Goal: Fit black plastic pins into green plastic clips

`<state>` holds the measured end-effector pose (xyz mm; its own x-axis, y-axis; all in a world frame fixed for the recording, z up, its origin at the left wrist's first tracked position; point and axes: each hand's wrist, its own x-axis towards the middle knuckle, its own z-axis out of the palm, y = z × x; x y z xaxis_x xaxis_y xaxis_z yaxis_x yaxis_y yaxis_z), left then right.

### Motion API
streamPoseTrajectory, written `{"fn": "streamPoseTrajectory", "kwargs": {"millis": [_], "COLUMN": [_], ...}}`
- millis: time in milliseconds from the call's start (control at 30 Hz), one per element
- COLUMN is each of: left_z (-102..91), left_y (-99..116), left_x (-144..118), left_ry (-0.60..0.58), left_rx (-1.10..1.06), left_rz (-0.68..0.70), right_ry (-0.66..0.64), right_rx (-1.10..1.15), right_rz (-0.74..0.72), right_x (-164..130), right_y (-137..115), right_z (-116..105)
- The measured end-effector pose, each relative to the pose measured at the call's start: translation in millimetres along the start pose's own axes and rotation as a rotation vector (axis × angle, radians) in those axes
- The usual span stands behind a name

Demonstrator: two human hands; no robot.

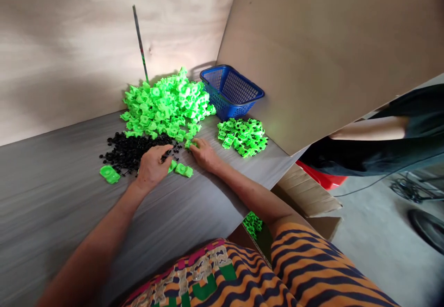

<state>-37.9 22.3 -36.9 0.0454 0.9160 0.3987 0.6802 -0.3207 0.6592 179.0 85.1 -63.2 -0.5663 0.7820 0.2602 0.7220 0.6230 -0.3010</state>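
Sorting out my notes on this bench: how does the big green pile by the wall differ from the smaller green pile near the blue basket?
The big green pile is heaped high and plain bright green; the smaller green pile lies flatter and shows black bits in its pieces. The big one borders the black parts; the smaller sits apart, beside the blue basket. Both are green plastic pieces on the table.

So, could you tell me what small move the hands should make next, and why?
Probably the right hand should lift the green piece at its fingertips toward the left hand, which rests on the black parts; both hands already touch the parts.
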Motion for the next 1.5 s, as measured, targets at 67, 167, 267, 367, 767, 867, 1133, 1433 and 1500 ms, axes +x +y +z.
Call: {"fn": "streamPoseTrajectory", "kwargs": {"millis": [67,167,267,367,767,867,1133,1433,1500], "left_z": [0.8,-2.3,-10.3,-20.5,-20.9,-19.7,-13.6,-13.0,-13.5], "left_y": [-0.6,0.9,0.7,-1.2,-0.1,7.3,14.4,16.6,15.9], "left_x": [-0.4,2.3,5.3,6.6,20.8,19.0,15.0,14.0,13.4], "left_ry": [-0.012,-0.026,-0.020,0.071,0.412,0.365,0.320,0.291,0.293], "left_rx": [0.042,0.089,0.075,0.048,-0.841,-0.877,-0.825,-0.816,-0.813], "left_rz": [0.116,0.251,0.292,0.233,-0.552,-0.550,-0.572,-0.537,-0.528], "right_ry": [0.044,0.002,-0.168,-0.259,0.237,0.258,0.278,0.329,0.337], "right_rx": [0.162,0.550,0.895,1.032,0.917,0.801,0.631,0.397,0.369], "right_rz": [0.001,-0.026,-0.103,-0.181,-0.021,-0.083,-0.135,-0.213,-0.222], "right_x": [2.0,16.4,38.8,61.0,82.4,77.9,65.1,60.2,60.7], "right_y": [0.7,-8.3,-26.4,-43.2,-46.5,-53.7,-78.0,-81.9,-81.0], "right_z": [-1.6,-9.6,-22.7,-36.4,-31.1,-29.0,-19.7,-12.7,-11.5]}}
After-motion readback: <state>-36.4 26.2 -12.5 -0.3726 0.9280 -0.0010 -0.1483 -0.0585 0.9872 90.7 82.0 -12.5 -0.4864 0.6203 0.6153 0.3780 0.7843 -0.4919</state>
